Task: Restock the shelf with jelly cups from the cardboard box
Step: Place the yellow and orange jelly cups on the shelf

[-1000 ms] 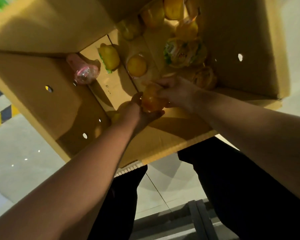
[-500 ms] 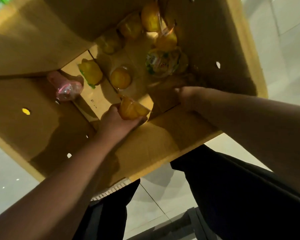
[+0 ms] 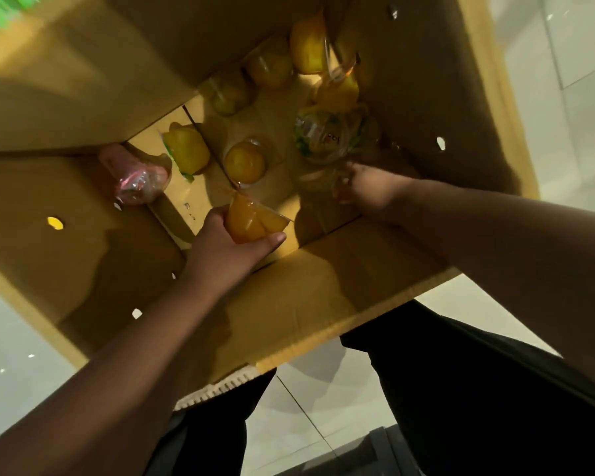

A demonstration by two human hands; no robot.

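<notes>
R hand (image 3: 364, 187) reached deeper by box wall (image 3: 454, 84), grip unclear; L hand (image 3: 225, 250) holds orange jelly cup (image 3: 251, 223) mid-box.

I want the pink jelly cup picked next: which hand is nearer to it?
Left. The left hand, gripping an orange jelly cup, is just right of and below the pink jelly cup; the right hand is across the box, farther right.

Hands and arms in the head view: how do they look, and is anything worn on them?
The left hand and the right hand are bare, without gloves. The left arm and the right arm show no sleeve as far as the picture's edge. No watch or ring is visible, though the light is dim and the right hand blurred.
</notes>
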